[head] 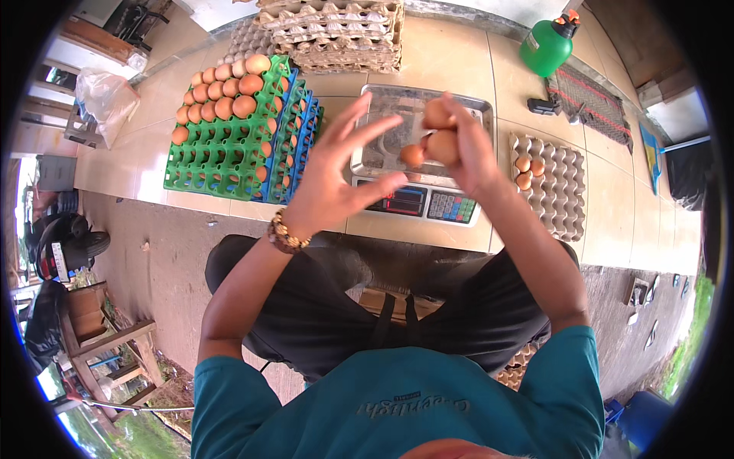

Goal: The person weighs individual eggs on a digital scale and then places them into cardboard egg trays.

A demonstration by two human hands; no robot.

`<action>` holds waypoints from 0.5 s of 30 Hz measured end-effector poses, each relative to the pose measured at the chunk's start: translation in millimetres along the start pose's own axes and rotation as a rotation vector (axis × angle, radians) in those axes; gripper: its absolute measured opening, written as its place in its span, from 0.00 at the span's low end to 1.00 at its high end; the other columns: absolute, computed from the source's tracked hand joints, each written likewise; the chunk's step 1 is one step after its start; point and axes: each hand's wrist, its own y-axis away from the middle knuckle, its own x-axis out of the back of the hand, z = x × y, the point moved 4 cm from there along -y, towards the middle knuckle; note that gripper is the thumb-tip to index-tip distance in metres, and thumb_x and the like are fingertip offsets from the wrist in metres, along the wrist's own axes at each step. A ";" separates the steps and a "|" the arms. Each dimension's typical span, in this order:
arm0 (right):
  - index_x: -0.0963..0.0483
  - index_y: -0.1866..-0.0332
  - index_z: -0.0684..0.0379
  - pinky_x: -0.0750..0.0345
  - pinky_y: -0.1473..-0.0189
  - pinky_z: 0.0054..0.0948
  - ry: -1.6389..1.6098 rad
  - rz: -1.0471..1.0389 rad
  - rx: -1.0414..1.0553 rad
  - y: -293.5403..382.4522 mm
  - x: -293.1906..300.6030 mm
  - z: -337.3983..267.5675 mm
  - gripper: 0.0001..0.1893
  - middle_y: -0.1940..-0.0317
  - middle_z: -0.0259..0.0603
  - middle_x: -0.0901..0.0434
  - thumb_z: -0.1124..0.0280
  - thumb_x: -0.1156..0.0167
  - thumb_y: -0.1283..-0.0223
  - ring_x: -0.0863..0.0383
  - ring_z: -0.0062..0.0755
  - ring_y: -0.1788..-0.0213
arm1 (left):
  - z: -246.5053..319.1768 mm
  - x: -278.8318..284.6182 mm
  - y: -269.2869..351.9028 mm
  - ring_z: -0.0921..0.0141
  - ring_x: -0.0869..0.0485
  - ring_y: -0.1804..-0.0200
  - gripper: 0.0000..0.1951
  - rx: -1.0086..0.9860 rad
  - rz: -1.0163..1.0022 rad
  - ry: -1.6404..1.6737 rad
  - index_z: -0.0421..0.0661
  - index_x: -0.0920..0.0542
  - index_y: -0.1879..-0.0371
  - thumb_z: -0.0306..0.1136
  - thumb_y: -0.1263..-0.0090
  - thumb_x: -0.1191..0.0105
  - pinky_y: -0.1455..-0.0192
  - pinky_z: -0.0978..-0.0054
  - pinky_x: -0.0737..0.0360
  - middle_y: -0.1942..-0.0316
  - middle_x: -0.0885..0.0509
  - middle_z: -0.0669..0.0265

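Note:
Spread fingers and nothing in its grasp mark my left hand [338, 163], raised over the left side of a digital weighing scale [395, 198] with a steel pan [487, 117]. Several brown eggs [444, 147] are in my right hand [473, 146], above the pan's right side; the fingers are partly hidden by them. To the left rises a stack of green and blue plastic egg trays [221, 143]. Its top green tray has rows of brown eggs [223, 107] at the far side and bare cups nearer me. At the right, a grey pulp egg tray [553, 189] holds three brown eggs [523, 164].
Stacked pulp trays [344, 43] stand at the back of the tiled platform [447, 46]. Farther right are a green spray bottle [546, 49], a dark woven mat [593, 106] and a small black object [541, 106]. A plastic bag [106, 100] lies at the far left.

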 end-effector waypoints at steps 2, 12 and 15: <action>0.31 0.49 0.62 0.18 0.65 0.34 0.021 0.068 -0.024 -23.7 29.7 -9.0 0.20 0.62 0.44 0.23 0.53 0.48 0.29 0.19 0.35 0.68 | -12.9 14.4 1.7 0.56 0.29 0.31 0.24 0.004 0.086 -0.050 0.49 0.18 0.44 0.39 0.40 0.31 0.31 0.60 0.32 0.34 0.28 0.49; 0.27 0.46 0.59 0.18 0.66 0.28 0.555 0.128 0.003 -98.8 102.2 27.0 0.20 0.58 0.42 0.19 0.58 0.40 0.36 0.19 0.25 0.63 | -36.5 26.2 11.9 0.64 0.20 0.45 0.15 0.067 0.202 -0.034 0.47 0.16 0.51 0.30 0.38 0.34 0.46 0.67 0.21 0.44 0.21 0.60; 0.25 0.46 0.61 0.18 0.64 0.27 0.780 0.119 0.056 -109.3 112.7 50.8 0.23 0.61 0.42 0.18 0.58 0.35 0.41 0.18 0.24 0.62 | -39.2 26.7 13.4 0.65 0.19 0.47 0.15 0.066 0.200 -0.030 0.47 0.16 0.52 0.29 0.38 0.34 0.47 0.67 0.21 0.45 0.21 0.61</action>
